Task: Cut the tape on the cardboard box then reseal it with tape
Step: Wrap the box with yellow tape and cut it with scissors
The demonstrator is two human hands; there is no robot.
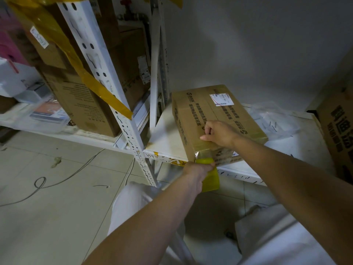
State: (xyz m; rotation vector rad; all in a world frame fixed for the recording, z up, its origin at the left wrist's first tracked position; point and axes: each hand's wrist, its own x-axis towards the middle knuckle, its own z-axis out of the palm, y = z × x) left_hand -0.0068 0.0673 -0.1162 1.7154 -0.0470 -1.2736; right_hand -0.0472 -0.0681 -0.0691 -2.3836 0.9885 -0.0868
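Observation:
A brown cardboard box [214, 113] with printed text and a white label lies on a white shelf board [166, 134], its near end jutting over the front edge. My left hand [196, 174] grips a yellow tape roll [209, 173] just below the box's near end, where a strip of tape [203, 153] runs up onto the cardboard. My right hand [219, 133] rests on the box top near that end, fingers curled and thumb stretched left along the taped edge.
White perforated shelf posts [122, 115] stand left of the box, with more cardboard boxes [84, 104] and yellow tape behind them. A large box [338, 131] stands at right, clear plastic wrap [271, 119] behind. A cable [57, 180] trails on the tiled floor.

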